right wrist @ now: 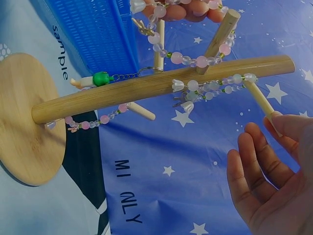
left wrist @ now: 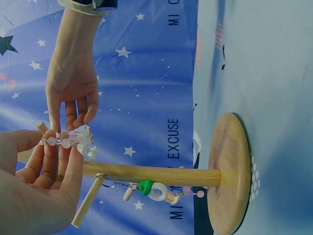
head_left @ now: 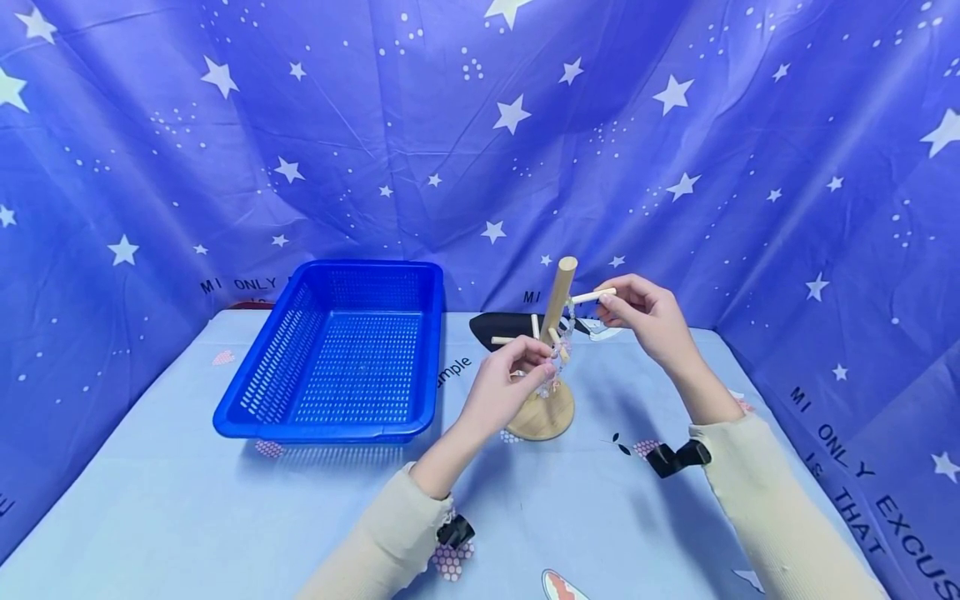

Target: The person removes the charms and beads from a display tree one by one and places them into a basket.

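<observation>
A wooden stand [head_left: 558, 292] with a round base and side pegs stands upright on the table. My left hand [head_left: 510, 379] pinches a pink and clear beaded bracelet [left wrist: 66, 143] beside the post; in the right wrist view it overlaps an upper peg [right wrist: 222, 39]. My right hand [head_left: 648, 321] pinches the tip of another peg [head_left: 592, 296] between thumb and index finger, the other fingers loosely bent. From that peg hangs a pale beaded bracelet [right wrist: 212, 89] with white flower beads. Lower down hang a keychain [left wrist: 145, 187] with a green piece and another pink beaded bracelet [right wrist: 104, 119].
A blue perforated plastic basket [head_left: 431, 350] stands on the table left of the stand. The table [head_left: 165, 492] has a light blue printed cloth. Behind and at the sides hangs a blue curtain [head_left: 420, 125] with white stars.
</observation>
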Demonstrator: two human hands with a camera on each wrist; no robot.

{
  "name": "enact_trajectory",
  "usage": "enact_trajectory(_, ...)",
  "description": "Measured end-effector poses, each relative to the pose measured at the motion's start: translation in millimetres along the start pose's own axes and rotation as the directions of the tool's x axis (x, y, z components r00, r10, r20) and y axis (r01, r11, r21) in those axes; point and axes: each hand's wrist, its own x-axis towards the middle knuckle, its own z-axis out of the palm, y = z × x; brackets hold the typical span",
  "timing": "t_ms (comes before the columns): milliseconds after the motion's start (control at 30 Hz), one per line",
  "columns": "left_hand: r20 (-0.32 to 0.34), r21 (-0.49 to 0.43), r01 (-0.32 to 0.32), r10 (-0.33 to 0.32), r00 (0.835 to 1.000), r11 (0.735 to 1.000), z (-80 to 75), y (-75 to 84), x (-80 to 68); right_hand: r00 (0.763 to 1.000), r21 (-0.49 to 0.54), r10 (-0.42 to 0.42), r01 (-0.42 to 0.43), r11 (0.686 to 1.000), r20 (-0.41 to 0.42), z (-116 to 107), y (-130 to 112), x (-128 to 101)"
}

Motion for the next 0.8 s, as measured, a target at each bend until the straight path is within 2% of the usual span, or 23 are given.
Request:
enact_trajectory(267,0.020,-0.005,-0.003,0.003,1.000,1.000,-0.2,0.0,0.1,1.000,-0.024,0.000,0.000,1.000,0.002,-0.7,0.8,-0.4)
enact_trajectory(800,0.046,-0.037,0.002,-0.001,0.999,0.999,-2.2,4.3,-2.8,1.000,-0.006,0.000,0.000,1.000,0.002,-0.9,2.6,-0.9)
